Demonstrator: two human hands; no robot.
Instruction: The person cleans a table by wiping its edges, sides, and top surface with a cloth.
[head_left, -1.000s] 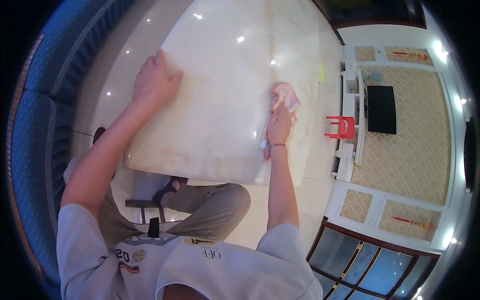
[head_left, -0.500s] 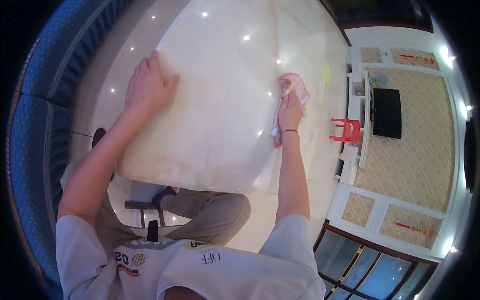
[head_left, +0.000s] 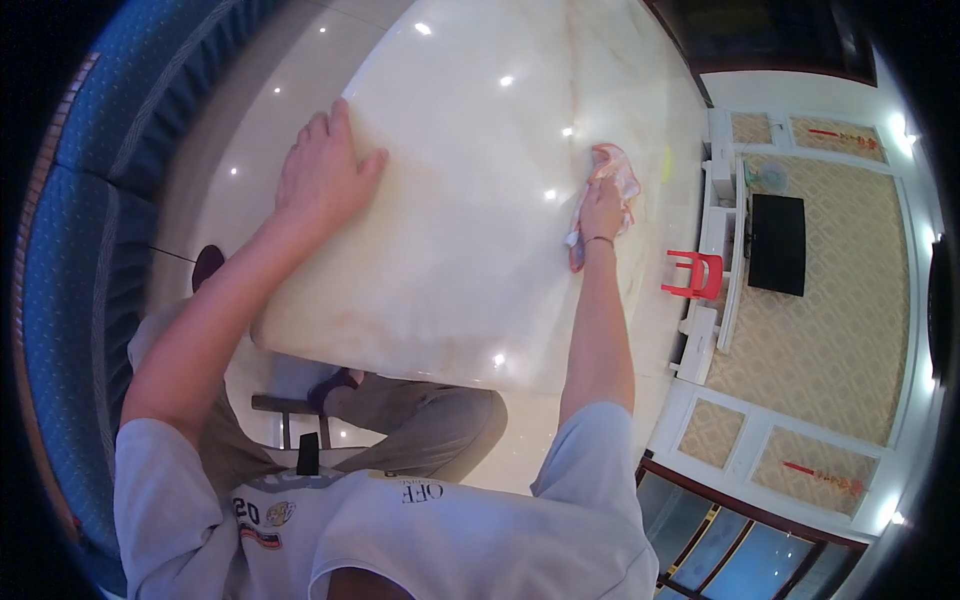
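Note:
A pale, glossy marble-look table stretches out in front of me. My left hand lies on its left edge, fingers extended and thumb apart, holding nothing. Toward the table's right side, my right hand presses a crumpled pink-and-white cloth against the top. Part of the cloth sticks out ahead of the fingers, and a corner trails beside the wrist. The fingertips are partly lost in its folds.
A blue sofa runs along the left. Beyond the table on the right are a small red chair, a white TV cabinet and a black television. Something yellow-green shows near the table's right edge.
My right hand and the cloth have slid a little farther from me over the tabletop, and the cloth looks more bunched. The camera view has shifted slightly; my left hand stays at the edge.

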